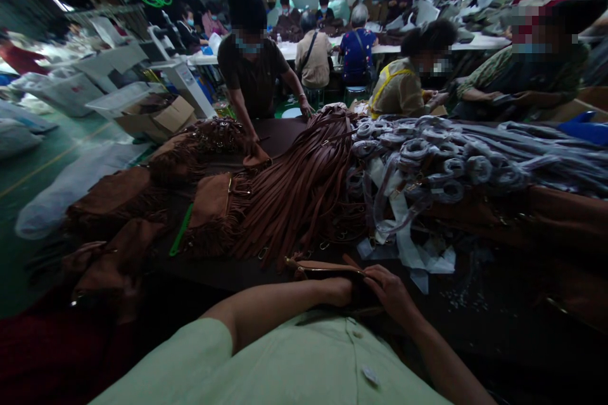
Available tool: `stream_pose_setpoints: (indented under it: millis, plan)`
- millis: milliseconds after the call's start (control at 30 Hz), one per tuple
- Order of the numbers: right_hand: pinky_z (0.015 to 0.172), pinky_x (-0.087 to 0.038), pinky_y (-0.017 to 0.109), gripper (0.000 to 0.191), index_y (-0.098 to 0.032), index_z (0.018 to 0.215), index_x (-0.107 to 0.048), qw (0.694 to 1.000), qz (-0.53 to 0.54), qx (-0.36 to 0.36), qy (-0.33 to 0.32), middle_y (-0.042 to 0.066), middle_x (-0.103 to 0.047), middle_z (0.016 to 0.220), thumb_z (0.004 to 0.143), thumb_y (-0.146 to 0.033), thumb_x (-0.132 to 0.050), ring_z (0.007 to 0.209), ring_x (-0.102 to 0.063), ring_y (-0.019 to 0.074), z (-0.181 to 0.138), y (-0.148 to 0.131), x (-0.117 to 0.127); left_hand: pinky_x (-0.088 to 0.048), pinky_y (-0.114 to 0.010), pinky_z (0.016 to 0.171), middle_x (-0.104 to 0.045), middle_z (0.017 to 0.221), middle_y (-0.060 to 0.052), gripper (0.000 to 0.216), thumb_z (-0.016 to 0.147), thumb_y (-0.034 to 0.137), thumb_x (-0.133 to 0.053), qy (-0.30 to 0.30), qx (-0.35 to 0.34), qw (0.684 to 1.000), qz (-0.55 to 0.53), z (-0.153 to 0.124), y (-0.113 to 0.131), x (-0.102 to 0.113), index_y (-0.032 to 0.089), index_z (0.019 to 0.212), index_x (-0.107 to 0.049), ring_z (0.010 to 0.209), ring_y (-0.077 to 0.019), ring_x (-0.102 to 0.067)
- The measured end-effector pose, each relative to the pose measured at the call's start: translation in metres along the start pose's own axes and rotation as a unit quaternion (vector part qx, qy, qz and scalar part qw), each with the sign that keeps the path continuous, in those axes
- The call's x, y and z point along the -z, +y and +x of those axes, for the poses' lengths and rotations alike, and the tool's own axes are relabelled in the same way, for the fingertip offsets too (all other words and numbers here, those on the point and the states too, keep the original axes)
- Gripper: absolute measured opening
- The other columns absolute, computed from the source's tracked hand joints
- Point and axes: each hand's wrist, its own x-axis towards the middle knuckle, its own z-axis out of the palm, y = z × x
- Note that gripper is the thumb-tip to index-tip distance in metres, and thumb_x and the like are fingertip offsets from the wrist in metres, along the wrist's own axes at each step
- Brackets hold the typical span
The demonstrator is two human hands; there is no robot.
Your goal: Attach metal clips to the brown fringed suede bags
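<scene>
From where I stood, the brown bag [327, 266] was held at the near edge of the counter [285, 131], its zipped mouth lying open. The person's left hand [344, 292] reached into it, mostly hidden, so I couldn't tell how far its fingers were spread or what they held. The right hand [390, 291] had its fingers closed on the bag's zipped rim. Beyond lay a heap of brown straps [308, 171], stretching toward the counter's far edge, with plastic-wrapped straps [432, 152] to its right and a green tool [181, 231] to its left, beside a fringed bag [209, 197].
</scene>
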Motion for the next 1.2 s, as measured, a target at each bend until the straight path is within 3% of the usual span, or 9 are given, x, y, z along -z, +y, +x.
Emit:
stream_pose_setpoints:
  millis: [100, 233, 433, 600, 733, 800, 900, 1067, 1200]
  plan:
    - [0.085, -0.047, 0.033, 0.023, -0.021, 0.092, -0.068, 1.000, 0.004, 0.014, -0.006, 0.007, -0.064, 0.100, 0.086, -0.030, -0.048, 0.093, -0.060, 0.0204, 0.003, -0.006, 0.006, -0.052, -0.033, 0.075, -0.061, 0.102, -0.008, 0.021, 0.091, 0.028, -0.048, -0.009, -0.007, 1.000, 0.002, -0.001, 0.003, -0.003, 0.016, 0.104, -0.060, 0.086, -0.0169, -0.060]
    - [0.083, -0.046, 0.030, 0.023, -0.022, 0.093, -0.070, 0.997, -0.032, 0.014, -0.065, 0.006, -0.065, 0.098, 0.083, -0.023, -0.049, 0.091, -0.061, 0.0190, 0.013, -0.004, 0.008, -0.050, -0.031, 0.072, -0.061, 0.100, -0.012, 0.021, 0.088, 0.023, -0.044, 0.049, -0.054, 0.997, 0.034, 0.002, 0.008, -0.013, 0.013, 0.099, -0.060, 0.084, -0.0204, -0.061]
    - [0.077, -0.048, 0.031, 0.022, -0.019, 0.091, -0.072, 0.981, -0.086, -0.062, -0.165, 0.005, -0.070, 0.088, 0.073, -0.017, -0.058, 0.082, -0.063, 0.0205, 0.032, 0.027, 0.000, -0.047, -0.027, 0.081, -0.063, 0.101, -0.006, 0.017, 0.086, 0.026, -0.050, 0.047, -0.011, 0.998, -0.034, 0.017, 0.004, -0.020, 0.019, 0.094, -0.064, 0.093, -0.0188, -0.060]
    - [0.093, -0.039, 0.038, 0.028, -0.023, 0.109, -0.065, 0.987, -0.162, 0.008, -0.020, 0.007, -0.063, 0.117, 0.083, -0.031, -0.058, 0.107, -0.054, 0.0237, 0.013, 0.009, 0.019, -0.045, -0.024, 0.081, -0.067, 0.095, -0.002, 0.017, 0.083, 0.025, -0.055, 0.057, 0.023, 0.991, -0.118, 0.021, -0.005, -0.020, 0.020, 0.092, -0.068, 0.089, -0.0164, -0.060]
    - [0.095, -0.035, 0.039, 0.017, -0.025, 0.096, -0.067, 0.982, -0.186, 0.029, 0.010, 0.003, -0.069, 0.094, 0.086, -0.033, -0.055, 0.095, -0.057, 0.0200, -0.011, -0.012, 0.018, -0.045, -0.024, 0.077, -0.067, 0.091, -0.002, 0.017, 0.083, 0.024, -0.054, 0.084, 0.050, 0.985, -0.145, 0.022, -0.003, -0.019, 0.019, 0.090, -0.068, 0.085, -0.0161, -0.060]
    - [0.100, -0.028, 0.044, 0.016, -0.026, 0.085, -0.069, 0.982, -0.191, 0.004, 0.018, 0.001, -0.069, 0.083, 0.086, -0.035, -0.056, 0.090, -0.058, 0.0199, -0.019, -0.009, 0.011, -0.044, -0.023, 0.075, -0.066, 0.090, -0.003, 0.016, 0.085, 0.024, -0.052, 0.114, 0.059, 0.980, -0.151, 0.021, 0.002, -0.015, 0.018, 0.089, -0.067, 0.085, -0.0157, -0.060]
    - [0.105, -0.020, 0.049, 0.015, -0.028, 0.083, -0.070, 0.987, -0.147, -0.022, 0.062, 0.000, -0.070, 0.087, 0.084, -0.037, -0.059, 0.091, -0.059, 0.0195, -0.024, 0.005, 0.002, -0.044, -0.023, 0.074, -0.065, 0.091, -0.003, 0.015, 0.086, 0.023, -0.051, 0.153, 0.049, 0.976, -0.149, 0.021, 0.010, -0.004, 0.018, 0.089, -0.065, 0.085, -0.0152, -0.059]
    - [0.091, -0.040, 0.039, 0.017, -0.024, 0.086, -0.069, 0.991, 0.001, -0.019, 0.135, 0.004, -0.069, 0.090, 0.083, -0.039, -0.061, 0.092, -0.059, 0.0195, -0.024, 0.021, -0.002, -0.042, -0.025, 0.079, -0.064, 0.093, -0.004, 0.013, 0.086, 0.022, -0.052, 0.180, -0.009, 0.976, -0.124, 0.024, 0.014, 0.006, 0.019, 0.089, -0.064, 0.087, -0.0156, -0.059]
    - [0.079, -0.046, 0.033, 0.018, -0.022, 0.081, -0.069, 0.990, 0.057, -0.007, 0.131, 0.004, -0.067, 0.084, 0.083, -0.038, -0.061, 0.086, -0.059, 0.0185, -0.026, 0.026, -0.007, -0.043, -0.023, 0.068, -0.065, 0.082, -0.002, 0.014, 0.083, 0.029, -0.056, 0.140, 0.052, 0.962, -0.231, 0.031, 0.004, -0.009, 0.017, 0.084, -0.064, 0.076, -0.0145, -0.058]
